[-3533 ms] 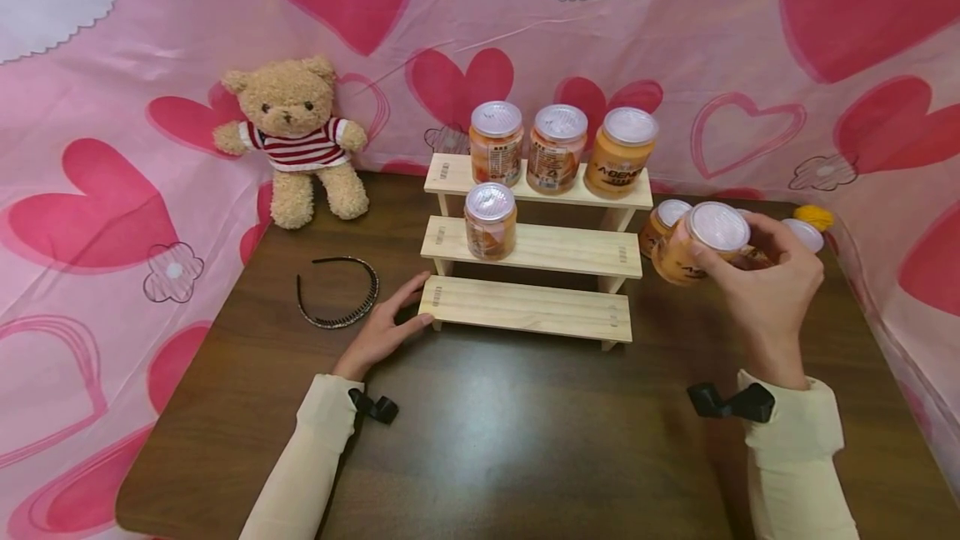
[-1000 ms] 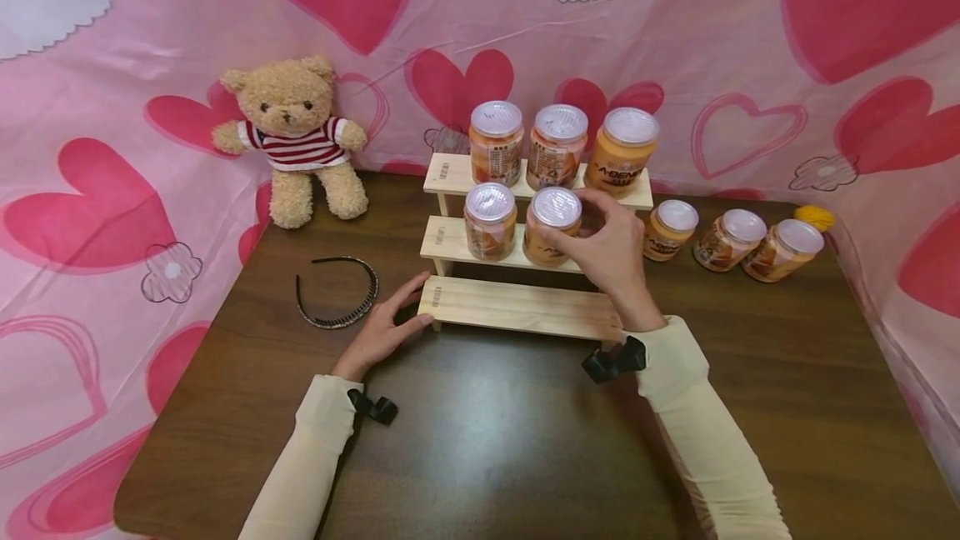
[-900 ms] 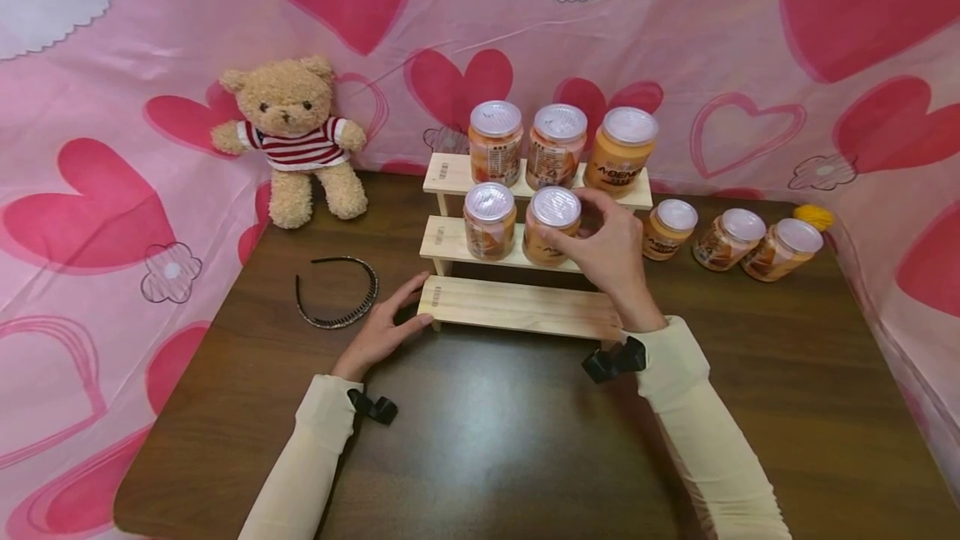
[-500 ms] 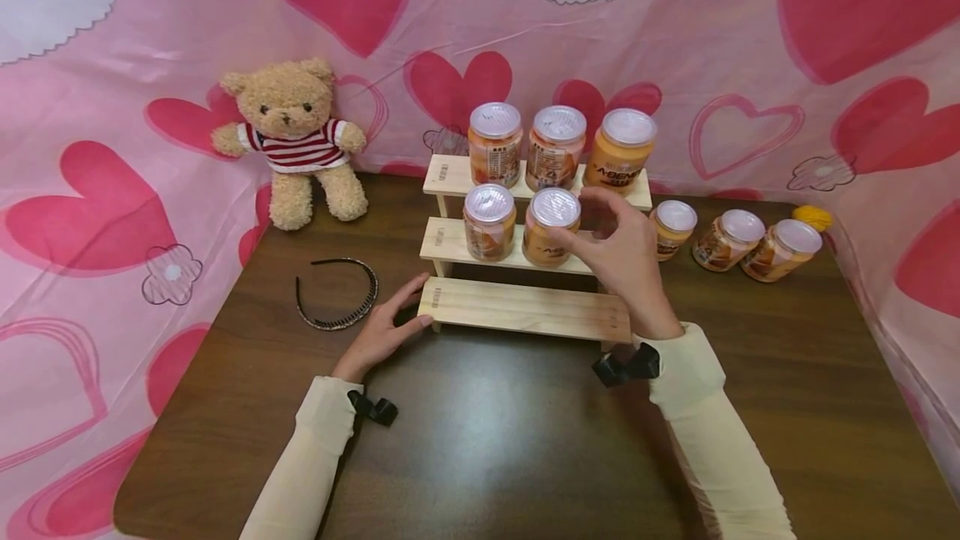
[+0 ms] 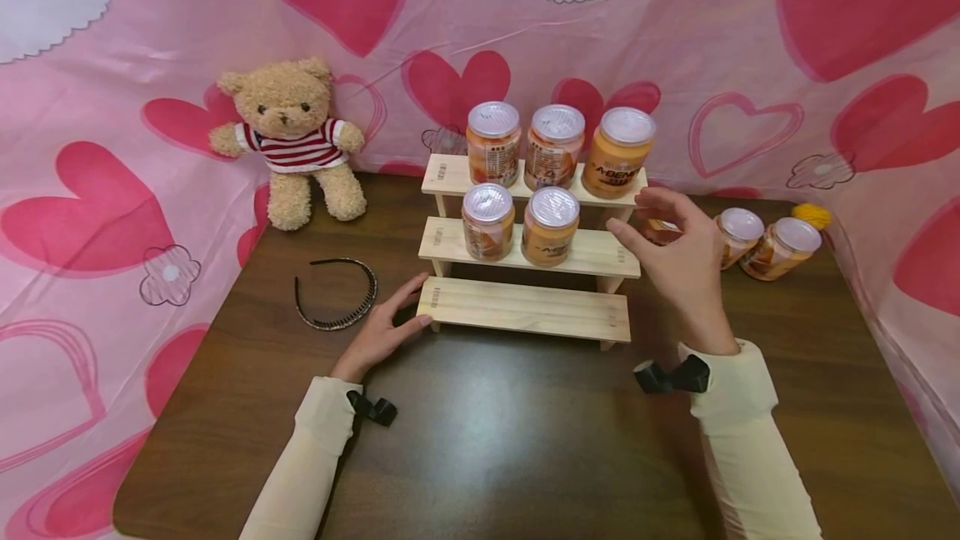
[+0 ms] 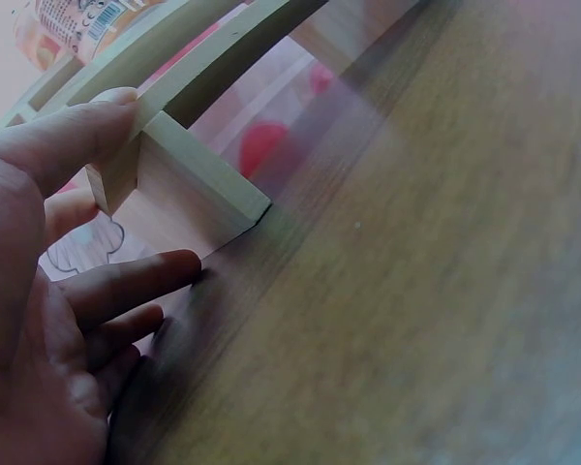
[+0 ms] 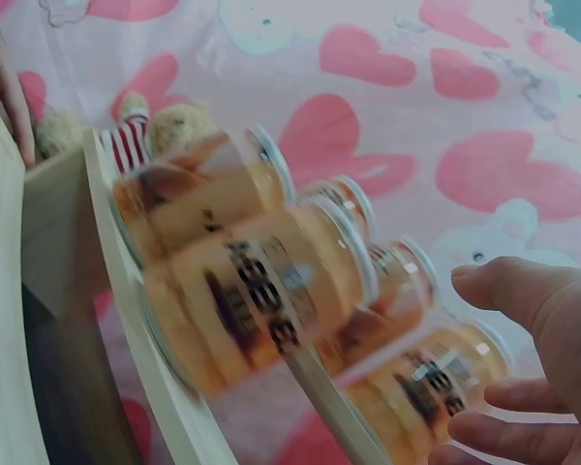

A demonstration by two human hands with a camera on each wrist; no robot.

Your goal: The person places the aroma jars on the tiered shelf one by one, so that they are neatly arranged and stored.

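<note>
The right hand [image 5: 686, 265], released and holding nothing, hangs with curved fingers beside the rack's right end; the left hand [image 5: 378, 340] rests loosely spread against the left end of the lowest step. The three-step rack [image 5: 525, 307] is pale, smooth-grained wood. Round, glossy orange jars [image 5: 551, 232] with silvery lids stand upright on it, three on top, two on the middle step, left of the right hand; more orange jars [image 5: 780, 248] stand on the table to its right, one partly hidden. Board stretches between the middle jars and that step's right edge; dark tabletop [image 5: 480, 440] spreads before the rack.
</note>
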